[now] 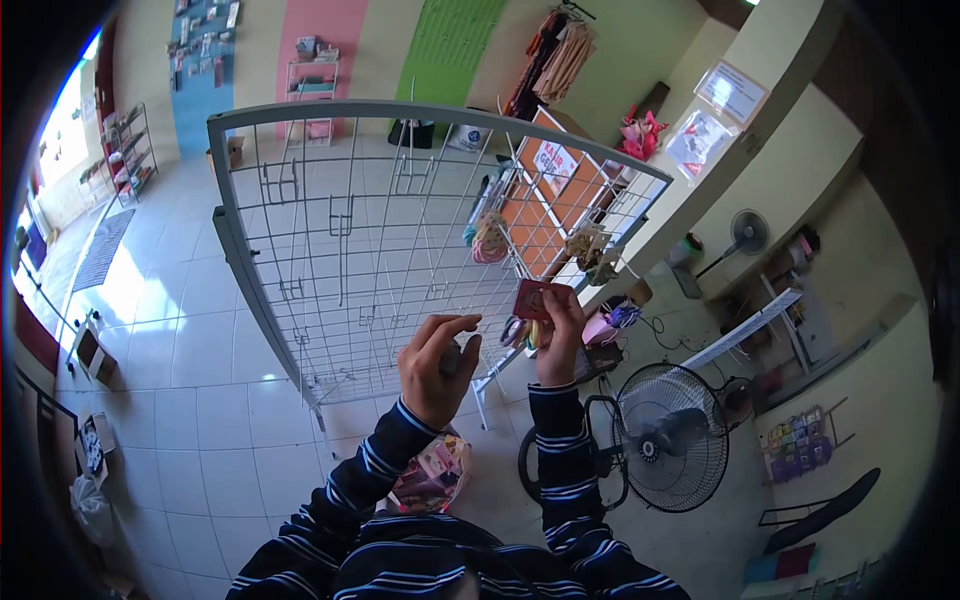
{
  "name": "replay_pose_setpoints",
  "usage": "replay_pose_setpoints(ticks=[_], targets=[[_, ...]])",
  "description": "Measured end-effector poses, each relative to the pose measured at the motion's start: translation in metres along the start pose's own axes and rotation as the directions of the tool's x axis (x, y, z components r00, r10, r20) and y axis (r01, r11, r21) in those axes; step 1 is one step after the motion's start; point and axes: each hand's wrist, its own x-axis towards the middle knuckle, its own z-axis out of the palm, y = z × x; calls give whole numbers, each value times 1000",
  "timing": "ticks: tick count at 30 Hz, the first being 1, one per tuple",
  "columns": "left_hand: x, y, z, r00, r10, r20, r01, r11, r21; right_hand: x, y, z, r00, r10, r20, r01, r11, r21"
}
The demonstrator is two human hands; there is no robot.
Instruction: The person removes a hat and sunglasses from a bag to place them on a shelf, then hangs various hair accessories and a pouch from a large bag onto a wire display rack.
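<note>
My right hand (560, 340) pinches a dark red card (531, 299) between thumb and fingers, raised in front of the wire grid. Several coloured loops (517, 333) show just below the card, beside the fingers. To its left, my left hand (428, 372) is curled, thumb toward the fingers, around a small dark grey thing (451, 356) I cannot make out. Both hands are close to the white wire grid rack (350, 230), which has a grey frame and metal hooks. On its right side hang bundles of pastel loops (488, 238) and brownish pieces (592, 250).
A black standing fan (668, 437) is close on my right. Below my left arm sits a pink patterned bag (437, 472). Behind the grid stands an orange-and-white counter (545, 205) with a sign. Boxes (95, 440) and a white plastic bag (92, 508) lie at left.
</note>
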Motion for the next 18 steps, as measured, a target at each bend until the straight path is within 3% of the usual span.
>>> replay_pose_setpoints(ticks=[4, 7, 12, 18], targets=[[-14, -6, -12, 999, -48, -8, 49, 998, 42, 0, 9, -4, 999, 53, -5, -53, 998, -37], [-25, -10, -23, 997, -68, -33, 70, 994, 83, 6, 15, -2, 999, -19, 33, 21, 998, -53], [-33, -16, -34, 993, -107, -53, 112, 988, 106, 11, 13, -3, 999, 37, 28, -37, 999, -1], [-39, -18, -39, 991, -125, -51, 131, 984, 124, 9, 7, -4, 1000, -10, 0, 10, 999, 33]])
